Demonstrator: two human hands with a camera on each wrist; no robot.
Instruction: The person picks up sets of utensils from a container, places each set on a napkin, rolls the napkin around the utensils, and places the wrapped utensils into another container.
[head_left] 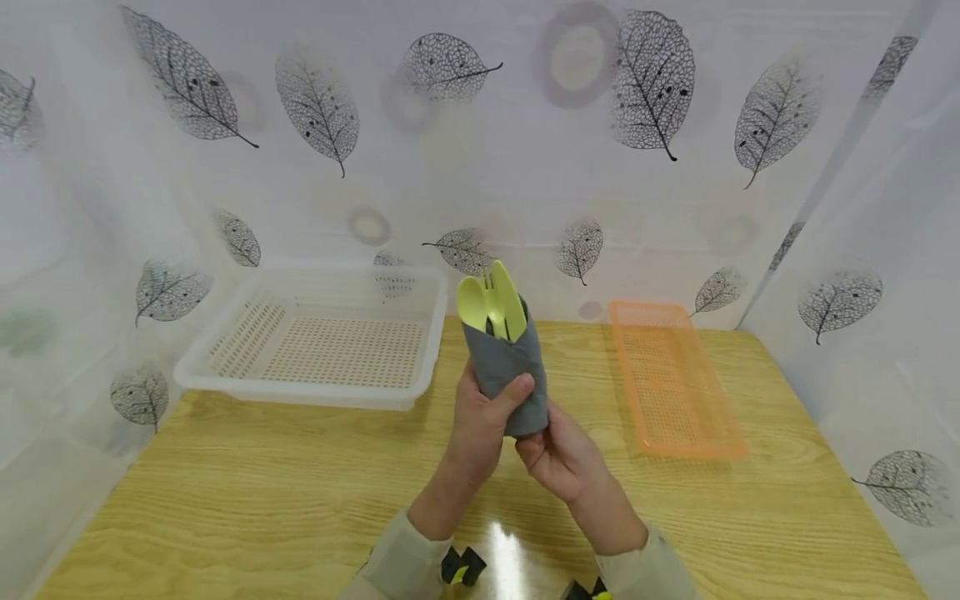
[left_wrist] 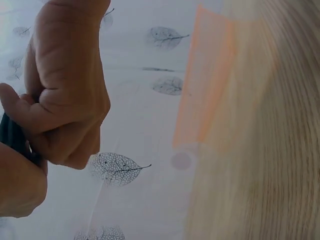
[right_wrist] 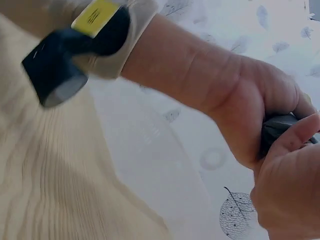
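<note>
A grey cloth pouch [head_left: 517,379] stands slightly tilted above the table, between both hands. Out of its top stick a yellow-green spoon [head_left: 472,302], a fork [head_left: 493,310] and a knife [head_left: 510,298]. My left hand [head_left: 480,425] grips the pouch from the left, thumb across its front. At the lower right end, my right hand [head_left: 566,458] holds the pouch's bottom edge with curled fingers. In both wrist views the hands cover most of the pouch; a dark bit of the cloth [right_wrist: 276,129] shows between them in the right wrist view.
A white perforated basket [head_left: 300,387] stands at the back left of the wooden table [head_left: 285,483]. An orange perforated basket [head_left: 731,446] lies to the right. Behind and at the sides hangs a white curtain [head_left: 517,183] with a leaf print.
</note>
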